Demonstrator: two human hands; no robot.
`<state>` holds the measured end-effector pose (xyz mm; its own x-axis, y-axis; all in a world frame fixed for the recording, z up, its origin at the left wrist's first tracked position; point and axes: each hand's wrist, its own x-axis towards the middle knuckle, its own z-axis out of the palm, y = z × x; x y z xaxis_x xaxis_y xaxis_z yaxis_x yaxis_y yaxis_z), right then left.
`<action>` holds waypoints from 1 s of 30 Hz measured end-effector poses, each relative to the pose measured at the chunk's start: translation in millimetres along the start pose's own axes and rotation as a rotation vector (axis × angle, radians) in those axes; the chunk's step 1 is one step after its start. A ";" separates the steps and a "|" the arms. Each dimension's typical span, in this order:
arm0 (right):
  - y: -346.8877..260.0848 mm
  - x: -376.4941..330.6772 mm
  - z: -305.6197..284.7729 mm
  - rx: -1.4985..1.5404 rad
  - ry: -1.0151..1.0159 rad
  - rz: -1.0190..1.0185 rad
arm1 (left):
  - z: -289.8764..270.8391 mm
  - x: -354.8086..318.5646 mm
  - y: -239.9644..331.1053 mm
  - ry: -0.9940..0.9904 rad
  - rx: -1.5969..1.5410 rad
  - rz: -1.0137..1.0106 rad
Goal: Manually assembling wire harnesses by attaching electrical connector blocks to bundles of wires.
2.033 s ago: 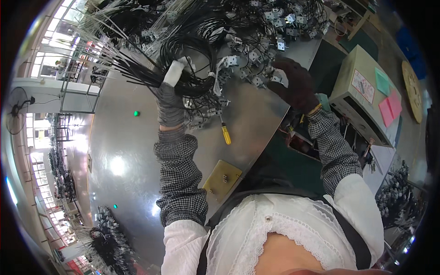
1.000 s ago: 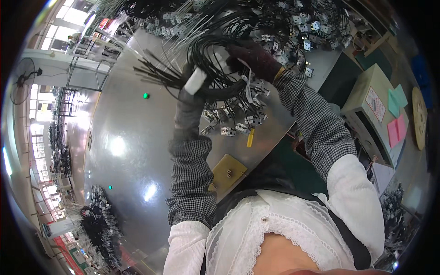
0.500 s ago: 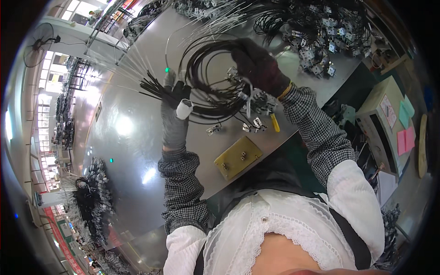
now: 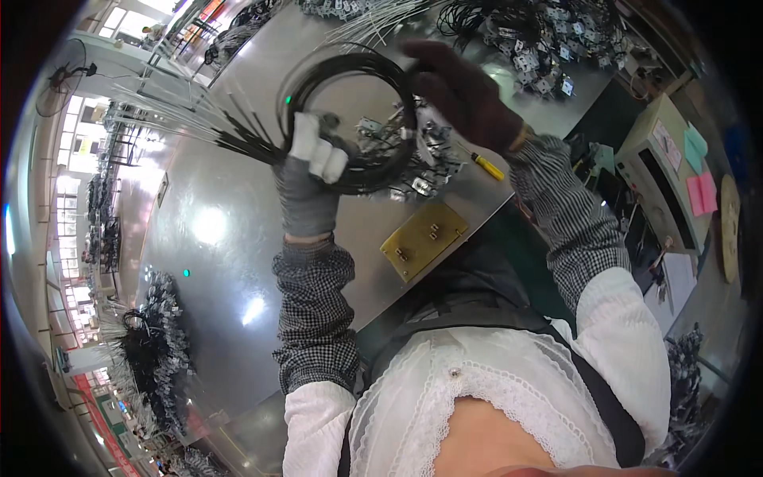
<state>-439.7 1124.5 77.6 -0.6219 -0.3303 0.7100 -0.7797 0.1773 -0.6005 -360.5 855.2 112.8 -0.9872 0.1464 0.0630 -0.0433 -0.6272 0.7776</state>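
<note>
My left hand, in a grey glove with white fingertips, grips the lower left side of a coil of thin black cables held up over a shiny metal table. Loose cable ends fan out to the left of that hand. My right hand, in a dark glove, holds the coil's upper right side. Small metal fittings hang from the cables inside and below the loop.
A yellow-handled screwdriver and a brass plate with two studs lie on the table near me. More cable bundles with fittings cover the table's far end. A beige machine with coloured notes stands at right. Another cable heap lies lower left.
Both hands have pulled the cable coil off the far pile and lifted it nearer to me. The loop is now rounder and held between both hands.
</note>
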 end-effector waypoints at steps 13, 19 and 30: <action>32.5 -182.5 36.2 -0.784 -0.203 0.617 | -84.7 -215.2 138.4 0.997 1.722 1.506; 57.8 -187.4 49.1 -0.790 -0.075 0.411 | -96.1 -141.1 151.4 0.684 0.927 0.672; 53.5 -194.1 45.5 -0.747 -0.114 0.382 | -106.5 -248.5 134.9 0.541 0.198 0.420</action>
<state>-357.4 1155.9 -109.1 -0.8729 -0.2075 0.4417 -0.3852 0.8486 -0.3627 -137.3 652.8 135.4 -0.8542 -0.5096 0.1030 0.3356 -0.3891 0.8579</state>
